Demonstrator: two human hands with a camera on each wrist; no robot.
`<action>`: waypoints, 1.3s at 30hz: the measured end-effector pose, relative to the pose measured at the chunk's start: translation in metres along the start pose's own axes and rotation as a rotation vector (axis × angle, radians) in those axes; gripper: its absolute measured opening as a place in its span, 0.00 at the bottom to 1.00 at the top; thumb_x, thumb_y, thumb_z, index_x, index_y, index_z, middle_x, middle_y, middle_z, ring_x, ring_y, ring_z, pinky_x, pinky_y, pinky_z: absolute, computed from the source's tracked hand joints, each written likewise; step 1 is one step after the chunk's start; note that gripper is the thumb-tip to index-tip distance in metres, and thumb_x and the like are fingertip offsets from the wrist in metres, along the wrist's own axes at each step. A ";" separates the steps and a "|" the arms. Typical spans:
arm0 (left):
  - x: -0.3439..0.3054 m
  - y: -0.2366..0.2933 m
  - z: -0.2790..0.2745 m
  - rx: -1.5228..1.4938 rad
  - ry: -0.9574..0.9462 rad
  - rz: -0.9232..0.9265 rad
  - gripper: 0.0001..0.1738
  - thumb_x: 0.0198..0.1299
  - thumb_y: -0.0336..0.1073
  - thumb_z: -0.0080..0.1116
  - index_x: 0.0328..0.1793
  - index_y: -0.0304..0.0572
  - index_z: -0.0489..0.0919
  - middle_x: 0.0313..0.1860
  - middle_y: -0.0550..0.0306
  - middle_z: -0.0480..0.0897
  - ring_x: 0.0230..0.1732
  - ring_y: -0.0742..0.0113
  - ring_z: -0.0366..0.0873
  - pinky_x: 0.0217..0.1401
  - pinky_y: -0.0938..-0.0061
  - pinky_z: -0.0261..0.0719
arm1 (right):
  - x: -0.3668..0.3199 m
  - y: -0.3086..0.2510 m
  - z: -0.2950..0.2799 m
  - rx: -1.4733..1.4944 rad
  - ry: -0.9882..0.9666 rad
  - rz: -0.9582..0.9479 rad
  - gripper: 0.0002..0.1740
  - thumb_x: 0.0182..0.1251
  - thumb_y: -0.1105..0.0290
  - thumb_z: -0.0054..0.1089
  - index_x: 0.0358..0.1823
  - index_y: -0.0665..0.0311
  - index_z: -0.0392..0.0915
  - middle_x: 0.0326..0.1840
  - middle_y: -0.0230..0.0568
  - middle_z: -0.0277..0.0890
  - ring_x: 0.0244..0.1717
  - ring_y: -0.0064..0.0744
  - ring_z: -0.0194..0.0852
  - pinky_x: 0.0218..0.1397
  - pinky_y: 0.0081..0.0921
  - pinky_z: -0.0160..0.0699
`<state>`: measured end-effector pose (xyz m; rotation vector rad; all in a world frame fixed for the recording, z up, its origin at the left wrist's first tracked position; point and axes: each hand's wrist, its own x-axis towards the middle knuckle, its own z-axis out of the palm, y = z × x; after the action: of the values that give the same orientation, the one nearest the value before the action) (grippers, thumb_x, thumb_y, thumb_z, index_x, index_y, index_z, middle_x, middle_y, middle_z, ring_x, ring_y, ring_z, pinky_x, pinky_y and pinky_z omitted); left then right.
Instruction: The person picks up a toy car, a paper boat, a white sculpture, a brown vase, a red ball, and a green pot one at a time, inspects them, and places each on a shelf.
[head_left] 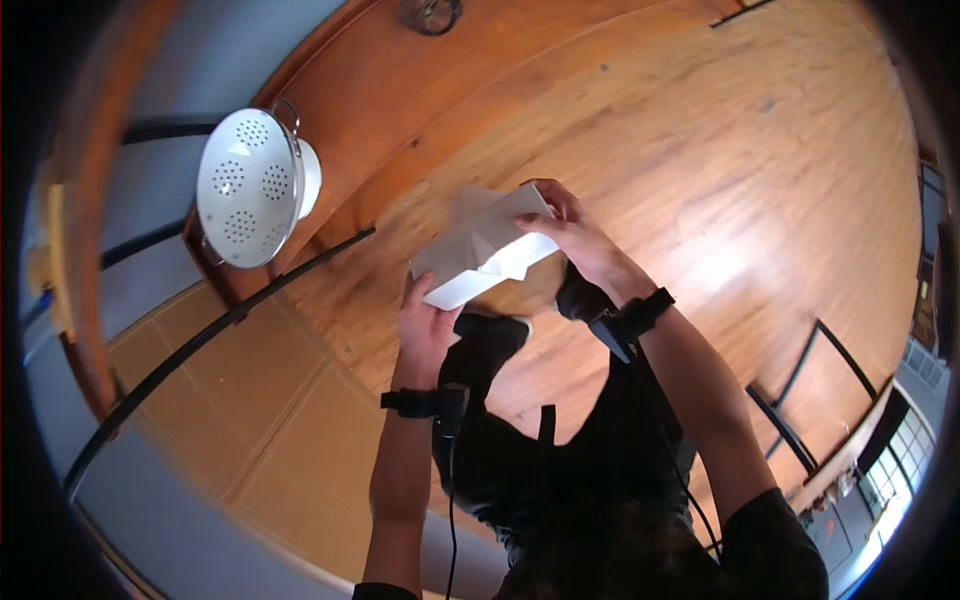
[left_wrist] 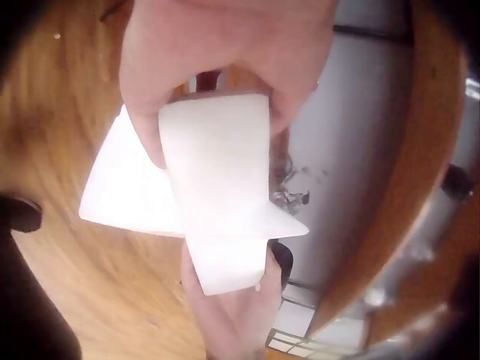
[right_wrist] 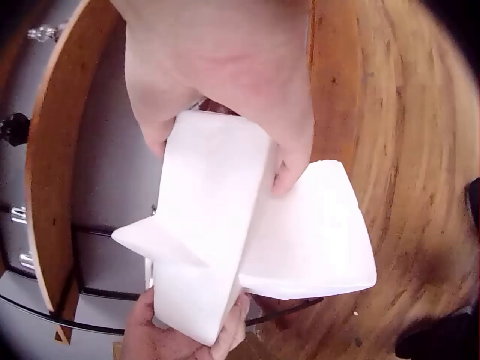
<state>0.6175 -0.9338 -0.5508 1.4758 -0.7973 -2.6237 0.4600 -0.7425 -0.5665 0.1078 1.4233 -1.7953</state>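
Observation:
Between both hands is a long, white, box-like piece [head_left: 475, 245] with smooth faces, held up above the floor. A small pointed flap [right_wrist: 154, 236] juts from one side, and a wider white flap [right_wrist: 315, 232] spreads from the other. What the piece is I cannot tell. My left hand [head_left: 430, 325] grips its near-left end, thumb on top. At the opposite end my right hand [head_left: 580, 235] grips it, thumb lying over the upper face. In the left wrist view, the end between the left thumb and fingers [left_wrist: 146, 112] faces the camera.
A white colander [head_left: 245, 190] with clustered holes stands on the wooden furniture at left. A black metal rail [head_left: 220, 330] curves below it, beside a tan tiled panel [head_left: 250, 390]. Wooden floor [head_left: 700, 180] stretches ahead, and black metal legs [head_left: 800, 400] stand at right.

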 end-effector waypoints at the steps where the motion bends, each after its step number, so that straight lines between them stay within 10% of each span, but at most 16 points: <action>1: 0.026 -0.005 -0.009 0.006 0.000 0.006 0.21 0.68 0.39 0.52 0.63 0.36 0.70 0.61 0.49 0.77 0.62 0.56 0.75 0.66 0.61 0.75 | 0.023 0.017 -0.005 -0.002 0.018 -0.012 0.30 0.58 0.67 0.72 0.60 0.65 0.69 0.53 0.40 0.76 0.57 0.29 0.72 0.58 0.28 0.71; 15: 0.246 0.010 -0.112 -0.013 -0.112 0.209 0.25 0.69 0.44 0.54 0.66 0.38 0.69 0.61 0.50 0.77 0.63 0.59 0.74 0.66 0.64 0.75 | 0.243 0.133 0.031 -0.154 -0.065 -0.055 0.28 0.59 0.62 0.70 0.57 0.62 0.69 0.53 0.43 0.77 0.55 0.34 0.75 0.58 0.30 0.73; 33: 0.236 0.031 -0.116 -0.133 0.016 0.535 0.24 0.60 0.40 0.67 0.59 0.38 0.74 0.55 0.54 0.80 0.59 0.61 0.77 0.67 0.65 0.77 | 0.260 0.122 0.037 0.091 -0.457 0.030 0.44 0.57 0.63 0.74 0.70 0.69 0.58 0.65 0.46 0.66 0.65 0.34 0.69 0.69 0.32 0.70; 39: 0.240 0.024 -0.109 -0.278 0.038 0.551 0.22 0.63 0.39 0.64 0.60 0.39 0.75 0.57 0.54 0.80 0.60 0.62 0.77 0.67 0.65 0.77 | 0.257 0.127 0.040 0.080 -0.311 0.015 0.43 0.57 0.64 0.75 0.69 0.69 0.60 0.64 0.45 0.68 0.64 0.35 0.70 0.66 0.35 0.74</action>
<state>0.5681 -1.0644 -0.7758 1.0450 -0.6775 -2.1782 0.3880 -0.9173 -0.7854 -0.1154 1.1278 -1.7683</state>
